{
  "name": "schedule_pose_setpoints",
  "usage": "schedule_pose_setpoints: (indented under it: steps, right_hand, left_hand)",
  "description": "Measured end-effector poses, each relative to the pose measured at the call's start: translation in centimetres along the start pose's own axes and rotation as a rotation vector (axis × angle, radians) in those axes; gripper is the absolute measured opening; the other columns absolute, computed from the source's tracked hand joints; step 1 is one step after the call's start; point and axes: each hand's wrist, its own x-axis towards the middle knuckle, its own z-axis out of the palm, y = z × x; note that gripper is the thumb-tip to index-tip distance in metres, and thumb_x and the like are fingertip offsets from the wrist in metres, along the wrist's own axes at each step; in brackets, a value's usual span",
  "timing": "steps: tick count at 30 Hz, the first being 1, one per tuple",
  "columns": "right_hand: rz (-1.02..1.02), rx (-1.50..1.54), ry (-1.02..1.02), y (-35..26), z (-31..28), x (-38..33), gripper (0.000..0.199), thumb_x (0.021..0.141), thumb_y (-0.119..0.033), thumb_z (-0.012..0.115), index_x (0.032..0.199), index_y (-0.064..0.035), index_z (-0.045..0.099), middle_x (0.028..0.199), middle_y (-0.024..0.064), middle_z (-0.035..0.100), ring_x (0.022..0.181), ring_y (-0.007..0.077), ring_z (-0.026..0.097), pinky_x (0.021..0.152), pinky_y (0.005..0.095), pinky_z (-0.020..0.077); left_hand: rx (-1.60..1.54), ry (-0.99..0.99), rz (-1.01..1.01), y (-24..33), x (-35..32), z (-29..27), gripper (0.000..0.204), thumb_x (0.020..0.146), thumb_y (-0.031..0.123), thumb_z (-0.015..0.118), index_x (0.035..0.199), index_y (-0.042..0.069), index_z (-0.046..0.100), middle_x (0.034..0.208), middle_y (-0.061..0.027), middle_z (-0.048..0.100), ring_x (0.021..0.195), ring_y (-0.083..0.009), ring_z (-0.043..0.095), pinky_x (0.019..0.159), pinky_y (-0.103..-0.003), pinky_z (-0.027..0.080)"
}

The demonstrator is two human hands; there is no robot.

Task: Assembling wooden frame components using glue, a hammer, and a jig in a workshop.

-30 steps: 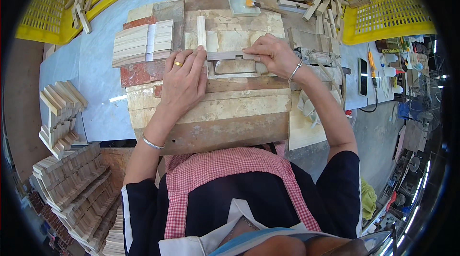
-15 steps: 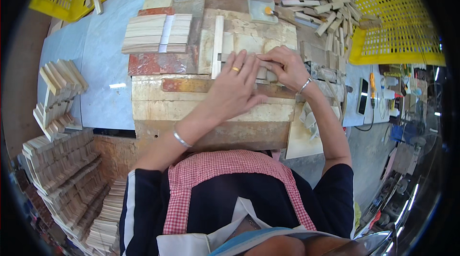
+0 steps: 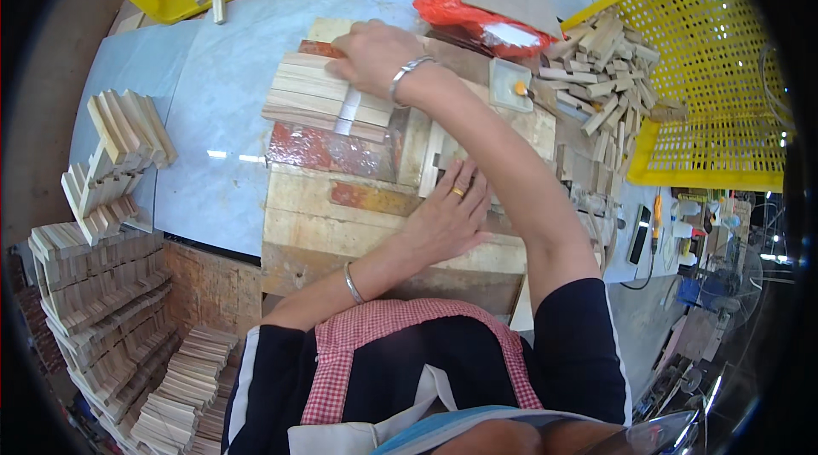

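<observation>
My left hand (image 3: 453, 204) lies flat, fingers stretched out, over small wooden pieces on the worn work board (image 3: 315, 229). Its fingertips sit beside an upright pale wooden strip (image 3: 432, 157) with a dark notch. What lies beneath the palm is hidden. My right hand (image 3: 379, 59) reaches across to the left, above the far end of a row of pale wooden strips (image 3: 302, 93). The thumb and bent fingers show there, but the fingertips are partly hidden. A white paper-like band (image 3: 348, 108) lies among these strips, on a reddish-brown worn base (image 3: 319, 148).
A shallow clear dish (image 3: 509, 84) with an orange-tipped tool stands beyond the board. Loose wooden blocks (image 3: 609, 71) spill from a yellow basket (image 3: 716, 80) at right. A red plastic bag (image 3: 443, 12) lies at the back. Stacked notched pieces (image 3: 111, 285) rise at left.
My right hand has left the spot beside my left hand and moved left and away to the row of strips. My left hand stays on the work board. The view has shifted.
</observation>
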Motion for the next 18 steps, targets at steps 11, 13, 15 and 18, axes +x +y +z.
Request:
schedule_pose_setpoints:
  steps: [11, 13, 15, 18]
  right_hand:
    - [0.117, 0.297, 0.021, 2.5, -3.1, 0.9, 0.048, 0.073, -0.031, 0.065, 0.112, -0.0067, 0.052, 0.083, 0.0187, 0.065, 0.080, 0.0349, 0.064, 0.071, 0.0422, 0.0492]
    - [0.202, 0.296, 0.078, 5.3, -6.4, -2.4, 0.058, 0.071, -0.029, 0.064, 0.122, -0.0061, 0.049, 0.093, 0.0240, 0.065, 0.088, 0.0373, 0.064, 0.079, 0.0439, 0.0500]
    - [0.211, 0.158, 0.199, 10.0, -7.0, -7.5, 0.063, 0.072, -0.032, 0.063, 0.128, -0.0104, 0.045, 0.091, 0.0240, 0.065, 0.085, 0.0392, 0.063, 0.078, 0.0453, 0.0497]
    - [0.355, 0.041, 0.228, 12.3, -6.3, -15.8, 0.054, 0.075, -0.034, 0.064, 0.121, -0.0109, 0.047, 0.082, 0.0212, 0.065, 0.075, 0.0351, 0.064, 0.066, 0.0430, 0.0497]
  left_hand:
    - [-0.013, -0.079, -0.015, -0.3, 0.4, -0.7, 0.070, 0.082, 0.049, 0.057, 0.131, 0.000, 0.047, 0.133, -0.0184, 0.044, 0.130, -0.0382, 0.034, 0.111, -0.051, 0.021]
    - [0.014, -0.071, -0.062, -0.3, 0.6, -0.9, 0.073, 0.081, 0.049, 0.057, 0.131, -0.002, 0.045, 0.137, -0.0203, 0.041, 0.132, -0.0393, 0.031, 0.111, -0.050, 0.021]
    - [0.007, -0.079, -0.035, 0.0, 1.3, -1.5, 0.074, 0.081, 0.049, 0.058, 0.129, -0.006, 0.045, 0.136, -0.0210, 0.042, 0.132, -0.0378, 0.033, 0.111, -0.049, 0.023]
    - [0.029, -0.012, 0.011, 0.1, 2.0, -1.5, 0.074, 0.074, 0.047, 0.065, 0.119, -0.011, 0.052, 0.126, -0.0206, 0.048, 0.127, -0.0330, 0.039, 0.107, -0.048, 0.030]
